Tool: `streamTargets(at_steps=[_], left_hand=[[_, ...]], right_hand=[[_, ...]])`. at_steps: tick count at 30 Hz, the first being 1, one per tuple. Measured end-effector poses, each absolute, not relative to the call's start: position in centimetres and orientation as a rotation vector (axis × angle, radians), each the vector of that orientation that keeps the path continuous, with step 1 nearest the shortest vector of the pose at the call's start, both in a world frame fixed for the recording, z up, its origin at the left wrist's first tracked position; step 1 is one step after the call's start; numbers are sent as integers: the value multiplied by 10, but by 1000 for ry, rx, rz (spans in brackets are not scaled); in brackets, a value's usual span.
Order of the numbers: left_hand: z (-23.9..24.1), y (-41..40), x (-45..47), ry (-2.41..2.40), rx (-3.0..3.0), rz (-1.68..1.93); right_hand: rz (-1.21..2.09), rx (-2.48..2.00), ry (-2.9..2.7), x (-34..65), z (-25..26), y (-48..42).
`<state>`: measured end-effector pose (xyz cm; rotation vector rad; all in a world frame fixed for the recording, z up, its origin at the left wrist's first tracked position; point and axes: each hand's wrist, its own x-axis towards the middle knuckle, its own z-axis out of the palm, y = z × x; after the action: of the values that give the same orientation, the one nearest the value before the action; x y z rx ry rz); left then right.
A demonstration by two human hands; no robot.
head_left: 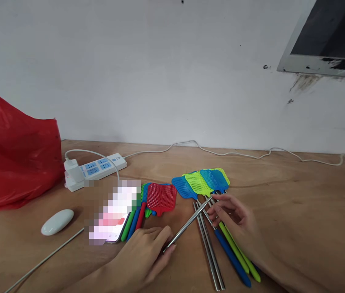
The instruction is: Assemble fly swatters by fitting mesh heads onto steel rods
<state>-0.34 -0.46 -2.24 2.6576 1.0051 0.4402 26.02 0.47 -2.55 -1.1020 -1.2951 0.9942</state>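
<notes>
My left hand (146, 252) grips the lower end of a shiny metal rod (187, 224) between thumb and fingers. The rod slants up to the right, and its far end meets the curled fingertips of my right hand (231, 213). Under and beside that hand lie fly swatters with blue and yellow-green mesh heads (198, 183), thin metal shafts and coloured grips (233, 258). Two more metal rods (207, 248) rest side by side between my hands. Left of them is a red fly swatter head (161, 198) with blue and green pieces partly behind it.
A blurred, lit phone (115, 219) lies beside green, blue and red grips (134, 221). Farther left are a white mouse-shaped object (58, 222), a white power strip (99, 169) with a plugged-in adapter, and a red plastic bag (16, 158). A white cable (230, 154) runs along the wall.
</notes>
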Motion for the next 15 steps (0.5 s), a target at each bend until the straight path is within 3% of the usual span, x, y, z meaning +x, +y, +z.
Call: streamTargets(at_steps=[15], left_hand=[[-23, -8, 0, 963, 2758, 562]], right_hand=[[1084, -1074, -1319, 258, -27, 9]])
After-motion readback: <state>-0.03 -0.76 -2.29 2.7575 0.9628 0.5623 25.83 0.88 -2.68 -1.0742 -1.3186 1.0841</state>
